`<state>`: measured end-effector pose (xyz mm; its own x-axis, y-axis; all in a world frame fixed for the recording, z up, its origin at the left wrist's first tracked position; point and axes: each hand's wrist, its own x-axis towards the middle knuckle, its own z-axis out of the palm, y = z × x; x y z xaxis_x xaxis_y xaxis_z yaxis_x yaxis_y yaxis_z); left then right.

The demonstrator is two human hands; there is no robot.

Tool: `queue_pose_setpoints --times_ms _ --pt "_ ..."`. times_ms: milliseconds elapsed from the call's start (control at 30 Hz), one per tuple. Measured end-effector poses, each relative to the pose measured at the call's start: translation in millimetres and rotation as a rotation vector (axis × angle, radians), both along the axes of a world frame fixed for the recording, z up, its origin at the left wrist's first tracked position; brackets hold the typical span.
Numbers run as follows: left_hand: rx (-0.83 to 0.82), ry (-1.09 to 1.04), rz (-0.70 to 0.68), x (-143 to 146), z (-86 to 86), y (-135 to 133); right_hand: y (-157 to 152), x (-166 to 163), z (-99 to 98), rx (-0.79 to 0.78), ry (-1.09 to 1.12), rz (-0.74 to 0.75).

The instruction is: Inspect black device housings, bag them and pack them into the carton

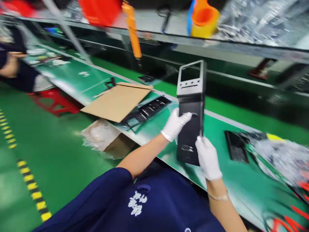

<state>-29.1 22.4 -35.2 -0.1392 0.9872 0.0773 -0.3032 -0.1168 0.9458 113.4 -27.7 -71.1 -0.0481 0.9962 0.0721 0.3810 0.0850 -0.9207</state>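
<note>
A long black device housing [189,125] with a light grey top frame around a rectangular opening is held upright above the green bench. My left hand [175,125], in a white glove, grips its left edge with the thumb across the front. Lower down on the right edge, my right hand [208,158] in a matching glove is closed on the same housing. The fingers behind it are hidden. Left of my hands, a brown cardboard sheet [118,100] lies on the bench beside black plastic-wrapped parts [147,111].
An orange electric screwdriver [132,30] hangs over the bench. Clear plastic bags [289,158] and a black part [236,146] lie to the right. Below the bench edge stands an open carton [108,138]. Another person [14,61] sits at far left near a red stool [56,101].
</note>
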Motion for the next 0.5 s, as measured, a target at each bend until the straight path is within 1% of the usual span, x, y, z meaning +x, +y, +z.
queue_pose_setpoints --times_ms 33,67,100,133,167,200,233,267,300,333,367,400,433,500 --pt "-0.056 -0.096 -0.046 -3 -4.0 11 -3 7 -2.5 -0.053 0.015 -0.01" --pt "-0.115 -0.164 -0.063 -5 -9.4 20 -4 12 -3.8 -0.083 0.027 -0.006" --pt "-0.152 -0.201 -0.072 -6 -15.1 27 -3 15 -4.2 -0.068 0.017 -0.019" --pt "-0.173 -0.218 -0.055 -7 -20.3 31 -3 17 -4.0 0.0 -0.03 -0.06" --pt "-0.175 -0.218 -0.017 -8 -24.3 33 -3 17 -3.5 0.124 -0.118 -0.118" --pt "-0.163 -0.208 0.025 -9 -27.0 35 -6 15 -2.8 0.293 -0.242 -0.155" --pt "-0.147 -0.197 0.067 -10 -28.5 37 -10 12 -2.3 0.478 -0.387 -0.153" --pt "-0.126 -0.184 0.102 -11 -29.1 39 -15 9 -1.8 0.65 -0.531 -0.094" --pt "-0.102 -0.166 0.128 -12 -29.0 42 -20 7 -1.2 0.782 -0.658 0.005" --pt "-0.081 -0.142 0.144 -13 -28.6 44 -24 8 -0.3 0.862 -0.754 0.109" --pt "-0.066 -0.108 0.149 -14 -28.1 47 -26 11 1.2 0.892 -0.809 0.176" --pt "-0.057 -0.069 0.15 -14 -27.6 47 -26 18 3.5 0.888 -0.81 0.184" --pt "-0.055 -0.035 0.143 -15 -27.5 46 -22 30 6.5 0.862 -0.759 0.126" --pt "-0.059 0.032 0.122 -17 -28.4 39 -10 62 14.3 0.755 -0.559 -0.134"
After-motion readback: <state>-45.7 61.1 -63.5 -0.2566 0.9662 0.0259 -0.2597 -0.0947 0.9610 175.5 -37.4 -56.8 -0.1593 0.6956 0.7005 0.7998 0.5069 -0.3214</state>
